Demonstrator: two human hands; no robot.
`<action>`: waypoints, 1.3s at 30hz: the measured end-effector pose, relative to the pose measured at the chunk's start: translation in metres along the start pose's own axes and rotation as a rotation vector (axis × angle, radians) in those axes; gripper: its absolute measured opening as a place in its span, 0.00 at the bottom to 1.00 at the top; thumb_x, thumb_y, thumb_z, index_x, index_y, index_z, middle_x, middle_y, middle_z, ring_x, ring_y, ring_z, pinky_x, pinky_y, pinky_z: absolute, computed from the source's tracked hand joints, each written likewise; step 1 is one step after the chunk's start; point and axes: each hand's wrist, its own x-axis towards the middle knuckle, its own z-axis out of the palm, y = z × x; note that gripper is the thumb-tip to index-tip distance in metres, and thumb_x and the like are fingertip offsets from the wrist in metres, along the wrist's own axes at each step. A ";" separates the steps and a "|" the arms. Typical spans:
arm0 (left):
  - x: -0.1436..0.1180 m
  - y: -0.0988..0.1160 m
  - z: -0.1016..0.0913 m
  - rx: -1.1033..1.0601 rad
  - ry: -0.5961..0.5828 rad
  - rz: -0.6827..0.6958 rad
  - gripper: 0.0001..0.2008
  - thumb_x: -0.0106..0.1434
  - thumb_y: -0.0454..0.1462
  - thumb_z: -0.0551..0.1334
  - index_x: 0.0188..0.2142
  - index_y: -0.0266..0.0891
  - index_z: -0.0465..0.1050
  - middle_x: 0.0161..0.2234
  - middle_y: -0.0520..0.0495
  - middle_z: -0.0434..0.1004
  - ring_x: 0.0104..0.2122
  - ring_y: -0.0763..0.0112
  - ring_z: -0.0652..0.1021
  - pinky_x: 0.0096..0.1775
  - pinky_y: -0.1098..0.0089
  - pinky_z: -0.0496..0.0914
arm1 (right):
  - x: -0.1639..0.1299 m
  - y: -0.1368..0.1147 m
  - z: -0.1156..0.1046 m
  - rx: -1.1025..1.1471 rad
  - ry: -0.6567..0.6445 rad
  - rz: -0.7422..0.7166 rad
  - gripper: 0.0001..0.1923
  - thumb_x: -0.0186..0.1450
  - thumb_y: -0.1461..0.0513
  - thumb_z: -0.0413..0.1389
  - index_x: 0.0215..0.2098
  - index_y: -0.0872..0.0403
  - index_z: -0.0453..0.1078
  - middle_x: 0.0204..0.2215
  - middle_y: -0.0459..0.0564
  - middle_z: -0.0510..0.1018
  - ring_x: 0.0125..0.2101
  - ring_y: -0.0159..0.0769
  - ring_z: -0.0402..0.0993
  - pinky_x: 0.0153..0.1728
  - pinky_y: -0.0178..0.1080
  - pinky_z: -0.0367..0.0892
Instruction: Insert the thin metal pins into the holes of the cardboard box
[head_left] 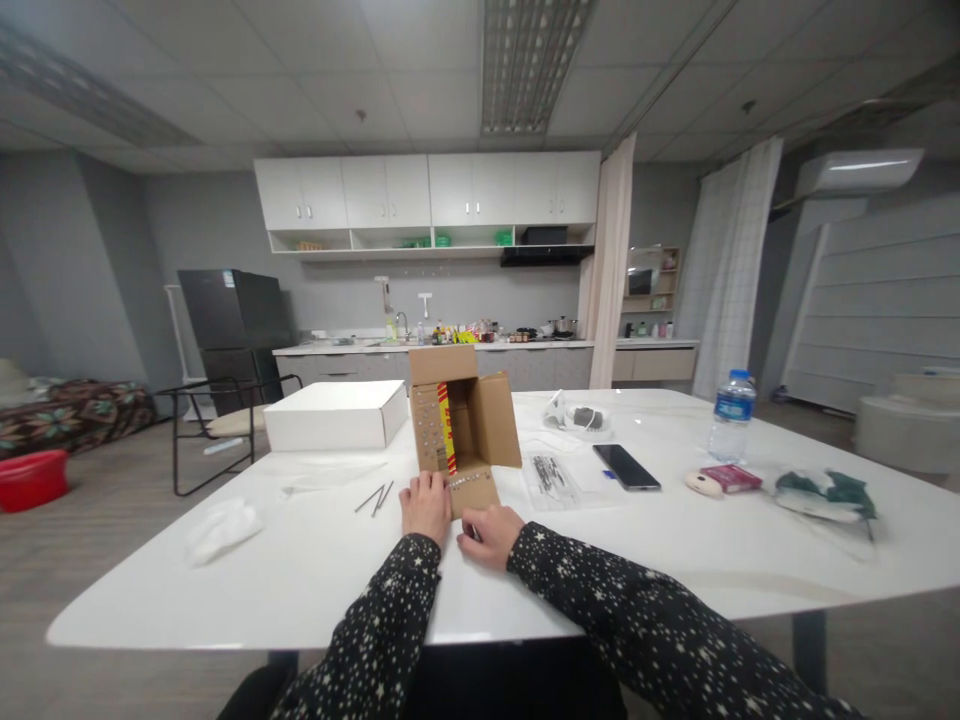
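Observation:
A small brown cardboard box (466,430) stands open toward me, its flaps spread, a red-and-yellow strip on its left flap. Small shiny bits dot the left flap and run in a row along the bottom flap (476,494). My left hand (426,508) has its fingers bent over the lower edge of the left flap. Just right of it, my right hand (491,535) is closed at the front edge of the bottom flap. A small dark spot shows between its curled fingers; what it is cannot be made out. Thin metal rods (375,497) lie left of my left hand.
A white box (335,415) stands at the back left, and a crumpled white tissue (223,530) lies front left. Rightward are a clear case with dark slim pieces (551,480), a phone (626,467), a water bottle (732,418), a pink packet (731,477) and a green-and-white item (825,495).

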 end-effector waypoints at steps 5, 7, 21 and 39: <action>0.001 -0.001 0.001 -0.004 -0.005 0.013 0.12 0.65 0.37 0.49 0.42 0.39 0.69 0.42 0.41 0.69 0.45 0.58 0.67 0.44 0.59 0.59 | -0.002 0.002 0.001 0.016 0.002 0.006 0.12 0.63 0.53 0.50 0.34 0.51 0.71 0.26 0.45 0.77 0.27 0.33 0.71 0.27 0.33 0.53; 0.001 -0.002 0.001 -0.010 -0.013 0.017 0.12 0.66 0.37 0.49 0.42 0.39 0.69 0.42 0.41 0.69 0.45 0.58 0.67 0.44 0.58 0.59 | -0.003 0.001 0.000 0.020 -0.002 0.012 0.12 0.63 0.53 0.50 0.34 0.51 0.70 0.27 0.45 0.78 0.28 0.33 0.71 0.27 0.33 0.53; 0.001 -0.001 -0.002 -0.003 -0.023 0.005 0.13 0.66 0.37 0.47 0.43 0.38 0.68 0.42 0.40 0.69 0.45 0.57 0.67 0.44 0.58 0.59 | -0.002 -0.002 -0.002 0.015 -0.026 0.090 0.13 0.63 0.53 0.50 0.35 0.51 0.72 0.27 0.46 0.77 0.29 0.34 0.71 0.29 0.34 0.55; 0.003 -0.001 -0.004 -0.043 -0.011 0.052 0.12 0.65 0.38 0.48 0.41 0.38 0.68 0.41 0.41 0.70 0.44 0.57 0.68 0.43 0.58 0.59 | 0.001 0.003 0.004 0.051 0.035 0.056 0.11 0.62 0.53 0.51 0.32 0.50 0.71 0.24 0.44 0.76 0.26 0.32 0.69 0.26 0.34 0.51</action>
